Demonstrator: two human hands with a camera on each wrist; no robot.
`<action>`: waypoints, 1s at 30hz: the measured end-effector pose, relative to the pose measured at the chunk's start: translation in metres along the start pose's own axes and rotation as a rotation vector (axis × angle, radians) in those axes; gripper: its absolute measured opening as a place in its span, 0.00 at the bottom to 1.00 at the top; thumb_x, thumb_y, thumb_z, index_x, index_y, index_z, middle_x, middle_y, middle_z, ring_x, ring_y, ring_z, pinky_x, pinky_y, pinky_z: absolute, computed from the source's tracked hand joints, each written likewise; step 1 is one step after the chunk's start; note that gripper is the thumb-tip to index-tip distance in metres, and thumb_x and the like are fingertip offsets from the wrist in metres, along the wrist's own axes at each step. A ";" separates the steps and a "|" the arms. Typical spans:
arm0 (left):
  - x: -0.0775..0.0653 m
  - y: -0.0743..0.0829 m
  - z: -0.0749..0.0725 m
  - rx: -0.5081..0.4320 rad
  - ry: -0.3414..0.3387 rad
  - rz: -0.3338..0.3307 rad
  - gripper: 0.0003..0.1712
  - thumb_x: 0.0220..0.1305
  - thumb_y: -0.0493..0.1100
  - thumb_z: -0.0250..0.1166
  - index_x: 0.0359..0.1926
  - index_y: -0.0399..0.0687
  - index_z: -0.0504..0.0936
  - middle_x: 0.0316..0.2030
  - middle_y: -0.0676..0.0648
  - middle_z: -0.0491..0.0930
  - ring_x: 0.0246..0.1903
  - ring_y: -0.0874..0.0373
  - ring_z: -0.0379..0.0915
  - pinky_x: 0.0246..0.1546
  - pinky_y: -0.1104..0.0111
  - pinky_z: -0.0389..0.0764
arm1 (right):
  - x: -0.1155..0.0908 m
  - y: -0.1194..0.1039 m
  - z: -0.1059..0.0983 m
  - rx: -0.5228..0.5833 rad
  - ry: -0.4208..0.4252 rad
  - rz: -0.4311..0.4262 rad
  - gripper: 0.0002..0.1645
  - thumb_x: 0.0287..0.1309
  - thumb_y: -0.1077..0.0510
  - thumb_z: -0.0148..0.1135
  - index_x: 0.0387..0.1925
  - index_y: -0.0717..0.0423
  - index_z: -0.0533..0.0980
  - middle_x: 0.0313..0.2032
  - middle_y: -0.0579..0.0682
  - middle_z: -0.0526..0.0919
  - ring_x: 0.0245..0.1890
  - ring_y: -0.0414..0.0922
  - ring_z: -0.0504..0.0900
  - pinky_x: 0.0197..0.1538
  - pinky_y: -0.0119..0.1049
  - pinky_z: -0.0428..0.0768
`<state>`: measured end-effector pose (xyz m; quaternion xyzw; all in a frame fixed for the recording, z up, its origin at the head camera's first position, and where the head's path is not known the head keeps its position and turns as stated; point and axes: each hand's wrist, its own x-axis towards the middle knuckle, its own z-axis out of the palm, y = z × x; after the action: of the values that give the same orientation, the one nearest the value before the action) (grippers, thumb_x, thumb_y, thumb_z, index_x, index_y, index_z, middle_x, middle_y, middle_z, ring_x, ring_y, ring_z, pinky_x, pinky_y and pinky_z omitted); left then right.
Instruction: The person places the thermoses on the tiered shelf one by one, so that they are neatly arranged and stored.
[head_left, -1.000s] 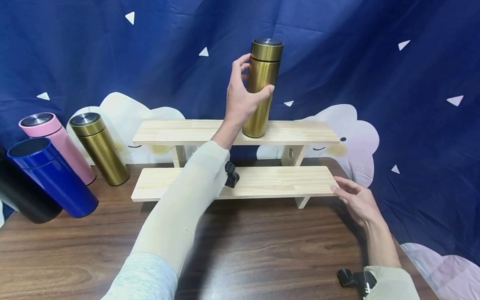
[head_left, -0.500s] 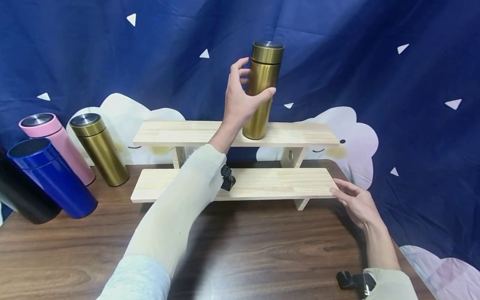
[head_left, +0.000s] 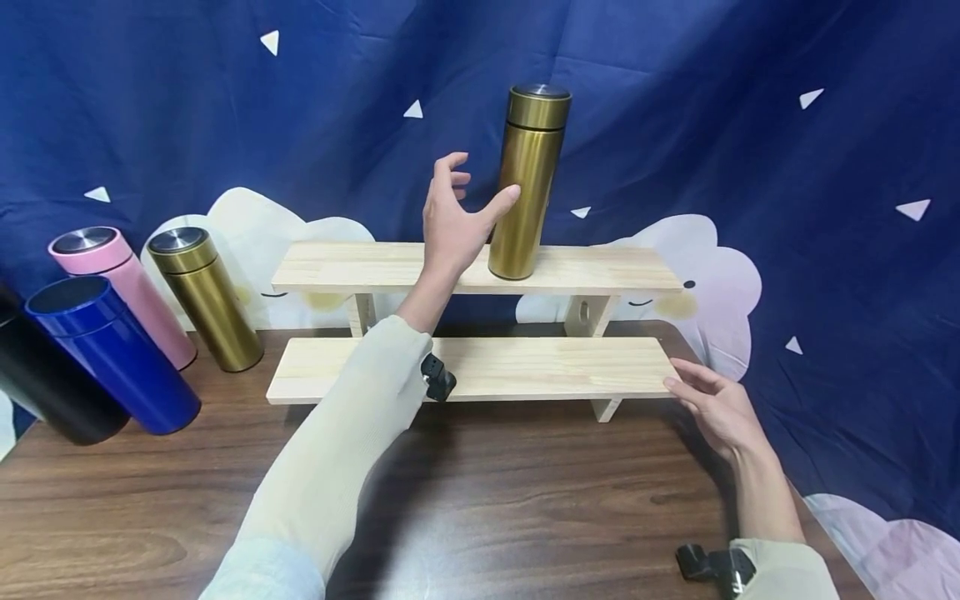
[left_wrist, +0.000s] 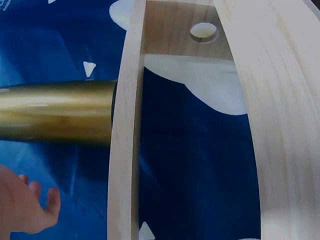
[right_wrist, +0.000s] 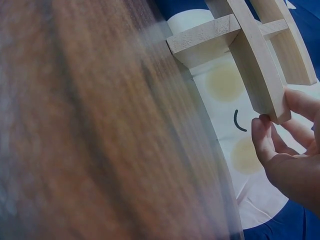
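A gold thermos (head_left: 529, 183) stands upright on the upper board of a two-tier wooden shelf (head_left: 600, 367), right of the board's middle. My left hand (head_left: 453, 225) is just left of the thermos, fingers spread in a loose curve and holding nothing. In the left wrist view a gap separates that hand (left_wrist: 25, 205) from the thermos (left_wrist: 60, 112); in the head view its thumb overlaps the thermos. My right hand (head_left: 720, 412) pinches the right end of the lower board. The right wrist view shows its thumb and fingers (right_wrist: 263, 137) on either side of the board's end (right_wrist: 272, 95).
Left of the shelf, a second gold thermos (head_left: 206, 300), a pink thermos (head_left: 127, 296), a blue bottle (head_left: 116, 358) and a black bottle (head_left: 52, 383) stand on the brown wooden table (head_left: 555, 500). A blue curtain (head_left: 675, 150) with clouds and triangles hangs close behind.
My left hand has let go of the gold thermos and moved left and slightly down from it. The thermos stays standing on the upper board. My right hand keeps its hold on the lower board.
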<state>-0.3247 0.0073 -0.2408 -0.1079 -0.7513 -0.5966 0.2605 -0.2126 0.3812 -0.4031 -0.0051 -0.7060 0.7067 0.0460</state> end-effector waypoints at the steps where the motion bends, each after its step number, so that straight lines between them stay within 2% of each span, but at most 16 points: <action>1: -0.001 0.000 -0.002 0.014 0.003 -0.007 0.47 0.56 0.62 0.74 0.71 0.54 0.65 0.61 0.46 0.72 0.60 0.52 0.68 0.55 0.63 0.71 | 0.000 0.000 0.000 -0.003 0.002 -0.001 0.22 0.64 0.65 0.67 0.59 0.61 0.76 0.45 0.40 0.83 0.45 0.32 0.82 0.50 0.23 0.77; 7: -0.008 -0.006 -0.014 0.062 0.011 -0.006 0.46 0.57 0.64 0.72 0.72 0.54 0.65 0.65 0.46 0.71 0.64 0.51 0.67 0.59 0.60 0.70 | -0.001 0.002 -0.001 0.000 0.014 0.007 0.21 0.64 0.64 0.67 0.58 0.60 0.77 0.45 0.40 0.83 0.44 0.32 0.82 0.49 0.23 0.78; 11: -0.012 -0.011 -0.024 0.023 0.027 0.008 0.46 0.57 0.62 0.73 0.71 0.51 0.66 0.66 0.43 0.71 0.64 0.49 0.67 0.60 0.59 0.70 | -0.001 0.001 -0.001 -0.009 0.015 0.009 0.23 0.64 0.65 0.66 0.60 0.62 0.75 0.45 0.39 0.83 0.44 0.32 0.82 0.49 0.23 0.78; 17: -0.019 -0.016 -0.044 -0.037 0.053 -0.012 0.46 0.57 0.60 0.74 0.71 0.51 0.66 0.66 0.42 0.71 0.64 0.47 0.69 0.61 0.58 0.72 | 0.001 -0.001 0.001 0.001 0.007 0.011 0.25 0.65 0.68 0.63 0.63 0.67 0.71 0.44 0.40 0.83 0.44 0.32 0.82 0.50 0.23 0.78; 22: -0.023 -0.021 -0.059 -0.091 0.076 -0.021 0.46 0.58 0.58 0.75 0.72 0.50 0.65 0.66 0.40 0.71 0.63 0.45 0.70 0.60 0.57 0.74 | 0.002 0.000 0.001 0.029 -0.005 0.007 0.23 0.66 0.70 0.61 0.62 0.67 0.72 0.44 0.41 0.83 0.43 0.33 0.82 0.49 0.24 0.78; 30: -0.032 -0.028 -0.081 -0.124 0.131 -0.052 0.46 0.57 0.56 0.75 0.72 0.51 0.65 0.65 0.41 0.71 0.62 0.48 0.69 0.60 0.55 0.72 | 0.001 -0.001 0.001 0.037 -0.001 0.009 0.21 0.66 0.70 0.61 0.59 0.64 0.75 0.43 0.40 0.84 0.42 0.32 0.82 0.49 0.23 0.78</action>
<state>-0.2901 -0.0726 -0.2686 -0.0650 -0.6966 -0.6545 0.2865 -0.2137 0.3807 -0.4020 -0.0071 -0.6927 0.7199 0.0426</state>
